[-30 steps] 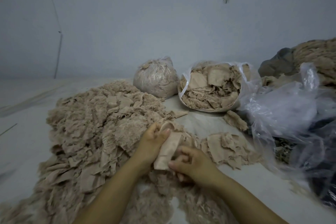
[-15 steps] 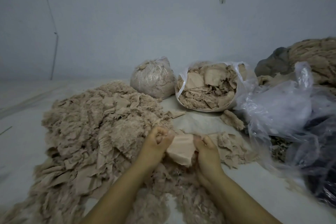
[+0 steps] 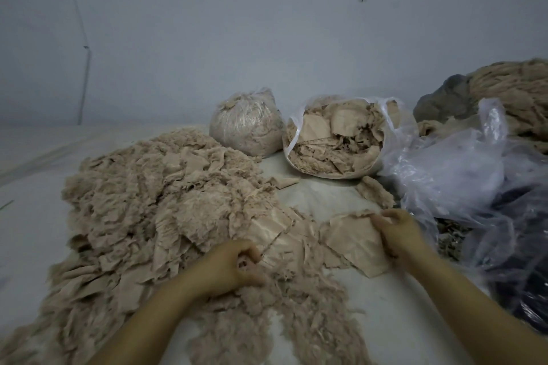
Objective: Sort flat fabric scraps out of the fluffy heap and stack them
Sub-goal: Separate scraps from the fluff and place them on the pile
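On the pale sheet just right of the fluffy heap (image 3: 142, 210), a flat scrap (image 3: 353, 238) lies on top of the small stack (image 3: 335, 252) of sorted pieces. The right hand (image 3: 398, 231) rests on its far edge, fingers curled and pinching the cloth, probably to lay it square on the pieces below. The left hand (image 3: 228, 267) is half closed in the fluff at the heap's near edge, seemingly feeling out another flat piece. Beyond stand an open bag of scraps (image 3: 335, 139) and a tied bag (image 3: 244, 123).
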